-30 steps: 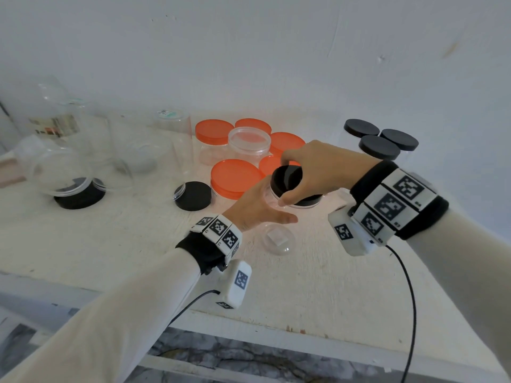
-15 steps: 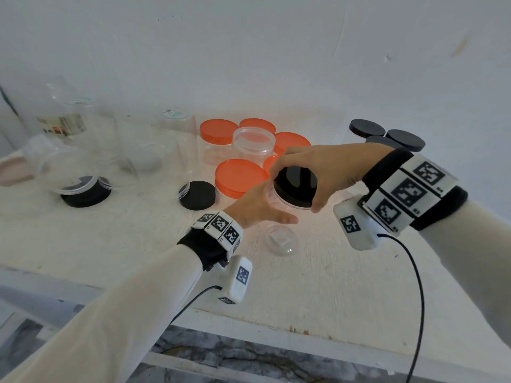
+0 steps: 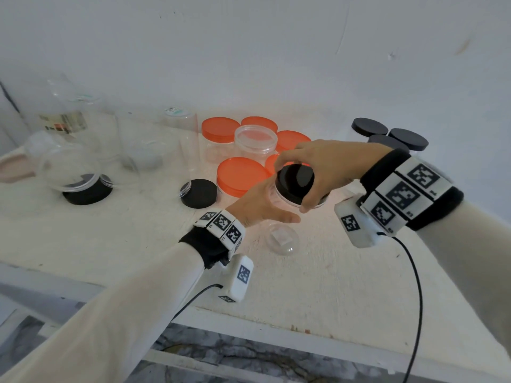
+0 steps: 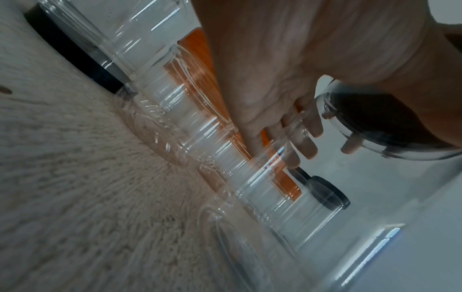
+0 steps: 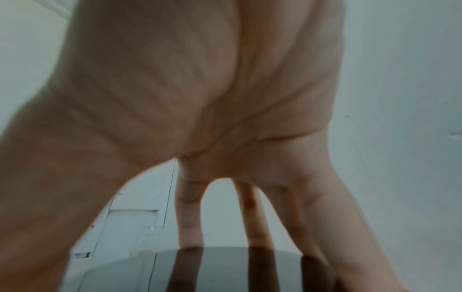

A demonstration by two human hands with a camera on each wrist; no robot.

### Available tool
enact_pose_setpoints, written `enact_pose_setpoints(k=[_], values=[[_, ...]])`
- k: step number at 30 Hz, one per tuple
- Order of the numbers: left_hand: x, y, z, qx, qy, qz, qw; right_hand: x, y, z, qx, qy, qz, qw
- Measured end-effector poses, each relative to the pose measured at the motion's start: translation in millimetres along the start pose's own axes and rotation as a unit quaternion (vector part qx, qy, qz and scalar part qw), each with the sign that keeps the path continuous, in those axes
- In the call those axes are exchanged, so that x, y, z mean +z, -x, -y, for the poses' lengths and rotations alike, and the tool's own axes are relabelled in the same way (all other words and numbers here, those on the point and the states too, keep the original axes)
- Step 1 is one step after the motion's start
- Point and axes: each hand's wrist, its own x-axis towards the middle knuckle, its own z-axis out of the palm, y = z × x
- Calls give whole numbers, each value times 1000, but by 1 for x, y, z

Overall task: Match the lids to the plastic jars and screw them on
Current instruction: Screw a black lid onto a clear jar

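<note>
Head view: my left hand (image 3: 260, 205) wraps the clear jar (image 3: 279, 196), held above the tabletop (image 3: 138, 239) to resist rotation. My right hand (image 3: 323, 170) clamps the black lid (image 3: 294, 183) at its rim, seated on the jar mouth for threading.

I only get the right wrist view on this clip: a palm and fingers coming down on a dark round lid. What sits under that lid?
Observer: A small clear plastic jar. In the head view the right hand grips the black round lid on its mouth from above.
Operator: Is anything steadying the jar?
Observer: Yes. The left hand wraps its side, and the left wrist view shows the fingers through the clear wall.
Operator: Are any jars already capped?
Observer: Three black-lidded jars stand at the back, beyond the right wrist.
</note>
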Motion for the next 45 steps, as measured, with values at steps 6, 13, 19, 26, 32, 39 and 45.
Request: enact_pose_setpoints(k=[6,13,19,26,32,39,45], values=[[1,1,2,5,3,-8,1000,7,4,8,62,-17,-52,997],[-1,2,2,3,16,2,1000,8,6,18,119,37,-72,990],[-4,-1,-1,-11,-14,13,1000,-8,6,12,-6,26,75,997],[-1,-1,5,13,2,1,1000,7,-1,14,54,31,-82,995],[-1,-1,2,14,2,2,1000,-5,7,6,24,22,50,998],[0,-1,4,16,-2,-1,1000,3,3,7,20,18,-60,998],[0,-2,3,14,9,22,1000,4,5,10,55,68,-46,995]])
